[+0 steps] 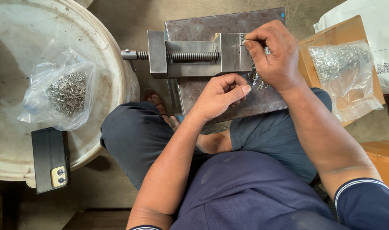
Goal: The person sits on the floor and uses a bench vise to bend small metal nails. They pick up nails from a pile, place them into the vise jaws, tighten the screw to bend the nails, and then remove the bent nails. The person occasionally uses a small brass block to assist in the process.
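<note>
Your right hand sits over the right end of the steel vise, thumb and forefinger pinched together on a small metal pin right at the vise's moving block, so the piece meets the clamping faces from above. Your left hand rests just near of the vise on the steel plate, fingers curled loosely inward; whether it holds anything I cannot tell, since the palm faces down. A small loose heap of pins lies on the plate between your hands, close enough to pick from without reaching. The vise screw points left, its end clear of the plate, which leaves room to turn it. The plate sits between your knees, so the work stays low and steady. On the left, a white tub lid carries a clear bag of pins and a black phone. On the right, a second clear bag of pins lies on a cardboard box.
</note>
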